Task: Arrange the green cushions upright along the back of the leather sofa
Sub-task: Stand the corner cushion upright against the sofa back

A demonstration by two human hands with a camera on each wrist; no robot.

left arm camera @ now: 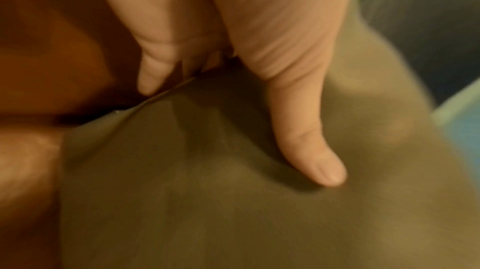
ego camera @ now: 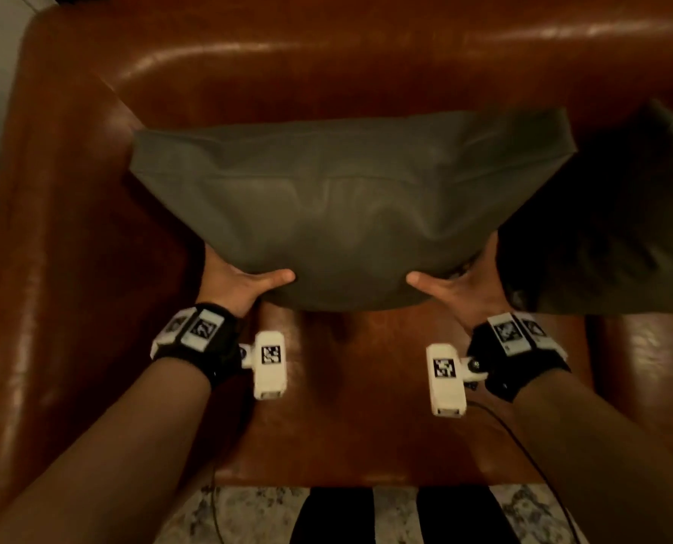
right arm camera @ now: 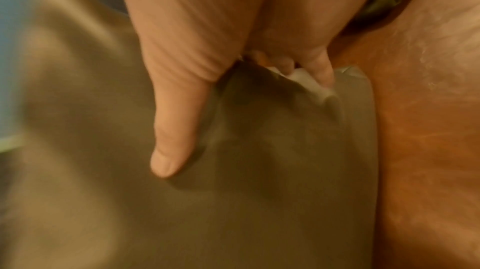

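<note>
A large olive-green cushion (ego camera: pixel 346 206) is held over the seat at the left end of the brown leather sofa (ego camera: pixel 327 53), its far edge toward the backrest. My left hand (ego camera: pixel 240 282) grips its near left corner, thumb on top and fingers hidden underneath. My right hand (ego camera: pixel 456 286) grips the near right corner the same way. The wrist views show each thumb pressed into the cushion fabric (left arm camera: pixel 233 201) (right arm camera: pixel 259 191), with my left hand (left arm camera: pixel 233 58) and my right hand (right arm camera: pixel 221 58) pinching the edge. A second green cushion (ego camera: pixel 617 214) lies at the right, partly behind the held one.
The sofa's left armrest (ego camera: pixel 64 229) rises close beside the cushion. Bare seat leather (ego camera: pixel 366 406) shows below my hands. A patterned rug (ego camera: pixel 256 516) and dark legs (ego camera: pixel 334 516) are at the sofa's front edge. A thin cable (ego camera: pixel 523 453) trails from my right wrist.
</note>
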